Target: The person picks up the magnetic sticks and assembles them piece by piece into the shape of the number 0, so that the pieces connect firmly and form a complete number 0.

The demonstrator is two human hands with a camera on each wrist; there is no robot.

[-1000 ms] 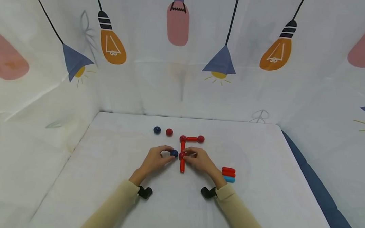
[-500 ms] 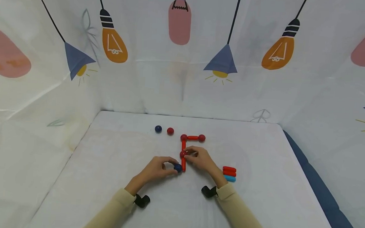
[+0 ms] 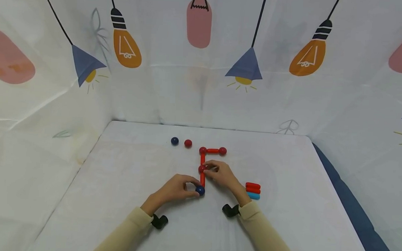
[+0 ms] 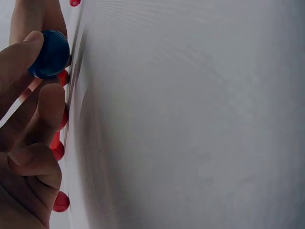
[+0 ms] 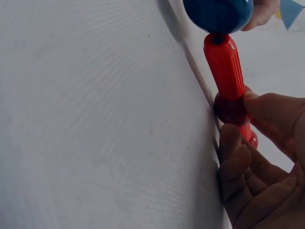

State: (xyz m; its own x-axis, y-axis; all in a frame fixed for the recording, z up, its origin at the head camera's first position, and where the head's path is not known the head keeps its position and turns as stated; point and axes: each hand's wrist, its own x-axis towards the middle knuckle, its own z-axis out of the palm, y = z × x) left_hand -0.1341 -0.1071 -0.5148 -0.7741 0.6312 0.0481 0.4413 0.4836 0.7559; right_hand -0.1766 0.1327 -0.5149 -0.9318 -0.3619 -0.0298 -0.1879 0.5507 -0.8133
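Two pinches, fingers closed: left grip [image 3: 174, 188] on blue ball [image 3: 200, 190] at the red rod's [image 5: 226, 69] near end, right grip [image 3: 220, 175] on red ball [image 5: 230, 109] at its far end; off-axis push could skew or unseat the rod.

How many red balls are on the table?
4: a loose red ball beside a blue ball, a corner ball and end ball joined by the top stick, and a middle ball, partly covered, pinched by the right hand.
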